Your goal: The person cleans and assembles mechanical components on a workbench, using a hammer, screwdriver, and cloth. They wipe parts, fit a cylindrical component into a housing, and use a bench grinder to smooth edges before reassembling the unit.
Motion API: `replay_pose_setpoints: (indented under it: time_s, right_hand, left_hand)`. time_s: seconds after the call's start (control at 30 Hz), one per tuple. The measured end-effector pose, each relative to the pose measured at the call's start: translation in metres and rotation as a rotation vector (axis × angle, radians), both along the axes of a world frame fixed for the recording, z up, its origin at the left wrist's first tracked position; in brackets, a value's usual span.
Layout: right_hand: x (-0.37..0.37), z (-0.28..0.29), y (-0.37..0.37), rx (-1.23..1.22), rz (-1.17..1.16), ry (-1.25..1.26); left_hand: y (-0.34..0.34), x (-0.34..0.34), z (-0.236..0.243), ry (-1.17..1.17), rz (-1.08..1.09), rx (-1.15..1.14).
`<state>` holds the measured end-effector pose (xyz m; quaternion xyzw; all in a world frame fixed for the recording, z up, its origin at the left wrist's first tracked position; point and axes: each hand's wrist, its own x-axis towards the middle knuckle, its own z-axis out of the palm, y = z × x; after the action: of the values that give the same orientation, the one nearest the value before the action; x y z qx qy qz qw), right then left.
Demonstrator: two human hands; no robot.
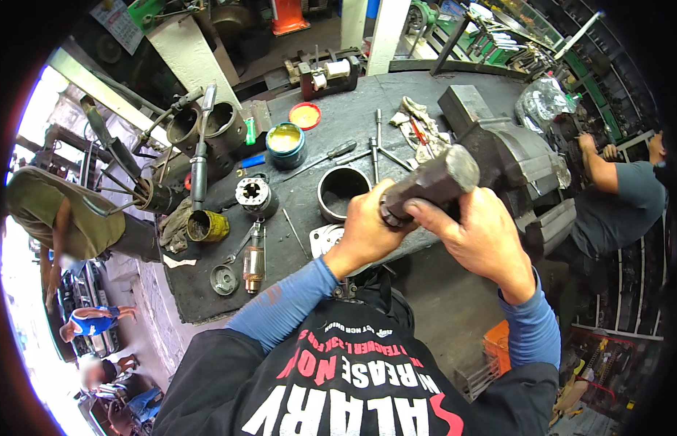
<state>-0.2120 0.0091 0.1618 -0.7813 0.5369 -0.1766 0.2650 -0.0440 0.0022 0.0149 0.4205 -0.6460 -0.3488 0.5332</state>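
Observation:
In front of my chest, both hands grip a heavy, dark, faceted metal block (433, 182) with a blunt, worn end tilted up to the right. My left hand (367, 225) closes round its lower left end, where a ridged, toothed dark part (389, 211) shows. Whether that part is separate from the block I cannot tell. My right hand (487, 232) wraps the block's right side, its thumb along the near face. Just beyond my left hand stands an open metal cylinder housing (342, 192). A pale round metal end cover (325, 240) is partly hidden behind my left wrist.
The dark workbench (295, 192) bears a large vise (506, 149), a T-handle wrench (376, 149), a screwdriver (331, 154), a grease tub (285, 142), a wound armature (253, 263) and a yellow can (207, 226). Another person's arm (600, 171) is beyond the vise.

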Motion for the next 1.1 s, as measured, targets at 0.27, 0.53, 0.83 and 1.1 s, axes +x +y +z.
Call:
replay_pose_setpoints:
  time_s: [0.27, 0.53, 0.83, 1.1]
  right_hand:
    - [-0.001, 0.005, 0.004, 0.025, -0.006, -0.051]
    - [-0.010, -0.001, 0.009, 0.095, -0.079, -0.040]
    - [-0.039, 0.007, 0.011, -0.211, -0.296, -0.721]
    - [-0.017, -0.011, 0.004, 0.115, -0.137, 0.022]
  left_hand:
    - [-0.001, -0.005, -0.009, 0.020, -0.049, 0.021]
    - [-0.005, 0.005, -0.010, 0.088, -0.122, 0.063]
    - [-0.001, 0.004, -0.014, 0.069, -0.031, 0.039]
    - [-0.005, 0.003, -0.008, 0.088, -0.187, 0.131]
